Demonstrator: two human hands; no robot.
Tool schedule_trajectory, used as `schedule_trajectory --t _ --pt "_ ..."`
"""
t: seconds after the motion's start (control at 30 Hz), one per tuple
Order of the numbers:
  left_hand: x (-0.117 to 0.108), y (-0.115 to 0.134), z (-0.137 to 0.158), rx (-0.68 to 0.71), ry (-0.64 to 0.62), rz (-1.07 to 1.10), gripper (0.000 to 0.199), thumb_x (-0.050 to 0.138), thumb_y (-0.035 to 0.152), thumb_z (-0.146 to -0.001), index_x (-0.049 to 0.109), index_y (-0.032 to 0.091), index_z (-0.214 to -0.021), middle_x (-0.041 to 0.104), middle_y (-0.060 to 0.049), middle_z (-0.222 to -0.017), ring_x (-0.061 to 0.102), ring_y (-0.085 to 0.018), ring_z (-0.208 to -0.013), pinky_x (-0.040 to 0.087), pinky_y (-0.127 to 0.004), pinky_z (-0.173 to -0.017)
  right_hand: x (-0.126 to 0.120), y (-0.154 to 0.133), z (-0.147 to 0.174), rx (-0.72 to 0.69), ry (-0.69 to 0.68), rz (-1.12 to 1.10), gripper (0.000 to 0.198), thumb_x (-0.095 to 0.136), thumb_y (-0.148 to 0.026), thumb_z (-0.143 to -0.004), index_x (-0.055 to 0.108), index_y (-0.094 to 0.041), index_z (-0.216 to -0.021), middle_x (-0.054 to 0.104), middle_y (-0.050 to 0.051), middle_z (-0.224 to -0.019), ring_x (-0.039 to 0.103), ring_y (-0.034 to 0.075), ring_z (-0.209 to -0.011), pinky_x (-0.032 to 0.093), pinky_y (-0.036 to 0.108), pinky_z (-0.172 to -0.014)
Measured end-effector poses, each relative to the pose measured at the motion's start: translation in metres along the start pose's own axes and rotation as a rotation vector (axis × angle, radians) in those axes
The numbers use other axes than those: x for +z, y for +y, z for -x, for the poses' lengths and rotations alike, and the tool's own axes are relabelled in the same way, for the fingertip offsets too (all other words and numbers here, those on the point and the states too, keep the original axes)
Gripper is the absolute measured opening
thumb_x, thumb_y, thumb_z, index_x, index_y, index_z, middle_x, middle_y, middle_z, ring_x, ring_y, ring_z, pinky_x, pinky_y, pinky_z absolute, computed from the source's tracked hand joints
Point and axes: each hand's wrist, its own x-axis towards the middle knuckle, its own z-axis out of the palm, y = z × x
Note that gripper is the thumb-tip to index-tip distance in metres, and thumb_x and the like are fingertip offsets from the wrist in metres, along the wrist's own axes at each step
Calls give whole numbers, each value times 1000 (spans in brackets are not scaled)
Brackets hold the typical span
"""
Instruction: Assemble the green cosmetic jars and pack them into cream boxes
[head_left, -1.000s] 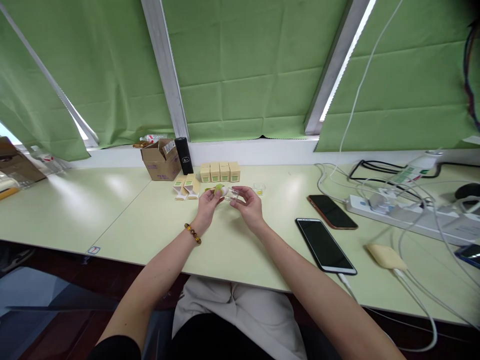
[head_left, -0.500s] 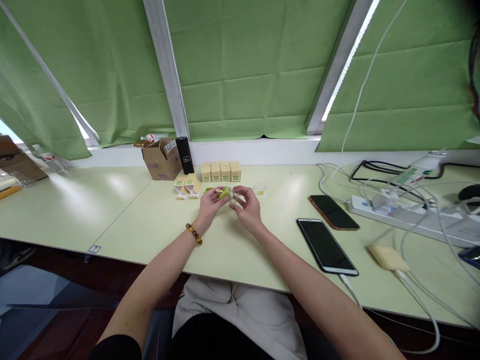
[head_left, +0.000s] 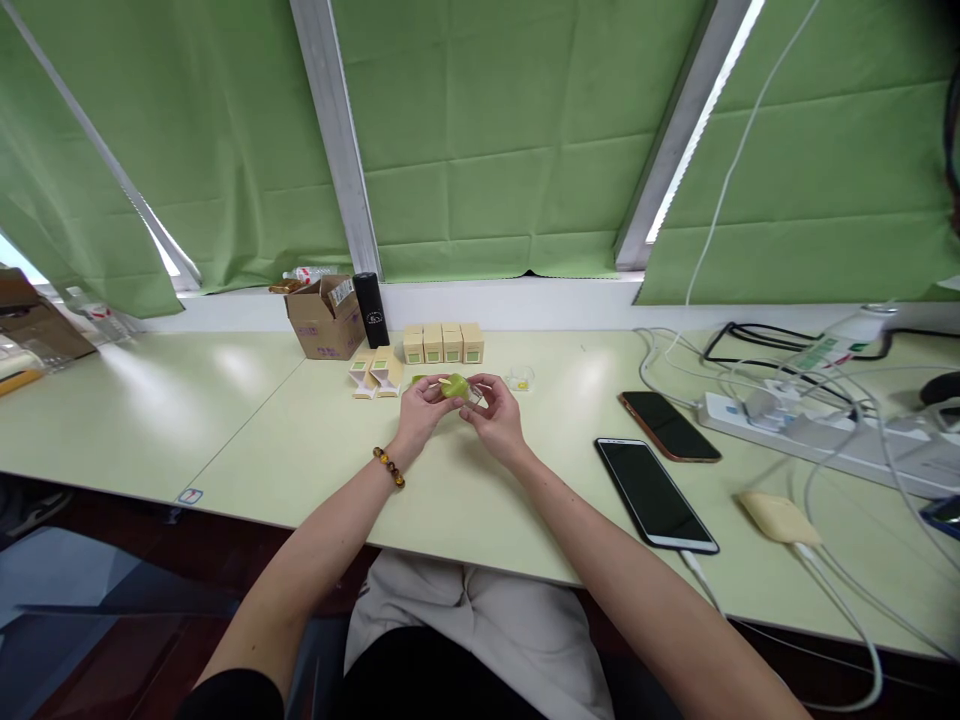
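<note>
Between my hands, above the table, is a small rounded green item point(head_left: 456, 386) with a pale yellow tip pointing left. My left hand point(head_left: 420, 412) pinches it from the left side. A clear, see-through piece point(head_left: 475, 396) sits against its right end, and my right hand point(head_left: 496, 414) has its fingers closed around that piece. Whether the two pieces are joined cannot be told. Just beyond my right hand lies a small clear dish-like piece point(head_left: 520, 380) with a yellow spot. A bit of green point(head_left: 417, 379) shows behind my left fingers, mostly hidden.
Several small tan boxes point(head_left: 442, 344) stand in a row, with two opened ones point(head_left: 375, 373) in front. Behind are a cardboard box point(head_left: 327, 322) and black cylinder point(head_left: 370, 310). Two phones point(head_left: 656, 495), a power strip point(head_left: 817, 440), cables and a yellowish case point(head_left: 778, 517) occupy the right.
The green item has turned in my fingers, so more of its green side shows and less of the clear piece. Both hands stay nearly in place.
</note>
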Motion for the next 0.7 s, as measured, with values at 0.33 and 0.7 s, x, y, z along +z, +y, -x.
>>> schedule_trajectory --t 0.33,0.7 --pt "0 -4 0 29 -63 3 68 98 40 -65 66 17 -121 80 -14 -114 79 -28 -102 62 -46 -98 -1 3 -2 13 19 -79 53 93 -33 -65 63 -28 -108 60 5 -122 64 26 -118 63 45 -100" --pt "-5 0 4 117 -151 5 58 86 40 -83 62 22 -132 71 -15 -134 63 -34 -136 52 -49 -111 -2 -7 0 160 -39 -331 61 93 -43 -73 56 -35 -122 72 0 -108 76 24 -103 57 56 -109"
